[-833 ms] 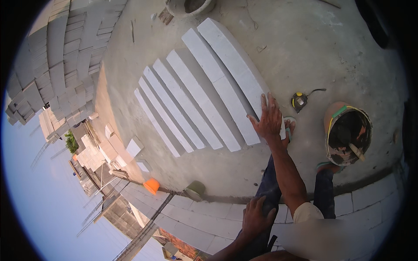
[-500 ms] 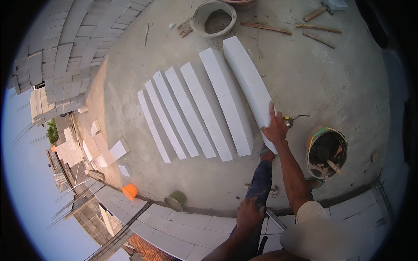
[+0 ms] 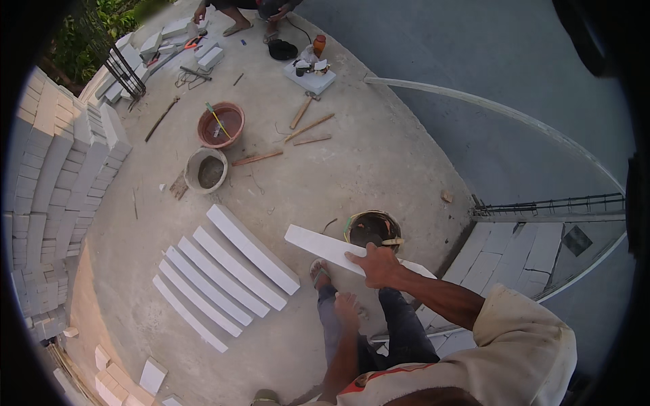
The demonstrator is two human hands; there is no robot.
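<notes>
A long white lightweight concrete block (image 3: 318, 245) is raised off the floor, gripped from above by my right hand (image 3: 379, 265). The hand covers part of the block's middle, and the far end points left. My left hand (image 3: 347, 312) is at my trouser leg with its fingers curled, and I see nothing in it. Several similar white blocks (image 3: 227, 271) lie on the floor to the left, roughly parallel with gaps between them. Just beyond the held block stands a bucket (image 3: 362, 220) of dark mortar with a wooden-handled tool in it.
A grey tub (image 3: 191, 177) of mortar and a reddish basin (image 3: 233, 116) stand farther off. A hammer (image 3: 302, 111) and wood strips (image 3: 257, 158) lie nearby. Stacked blocks (image 3: 40, 216) rise at left. Another person (image 3: 250, 8) crouches at the back. A block wall (image 3: 497, 250) is at right.
My right hand has lifted the rightmost block off the floor and swung it to the right, away from the row. My view has turned right, bringing in the person and the wall.
</notes>
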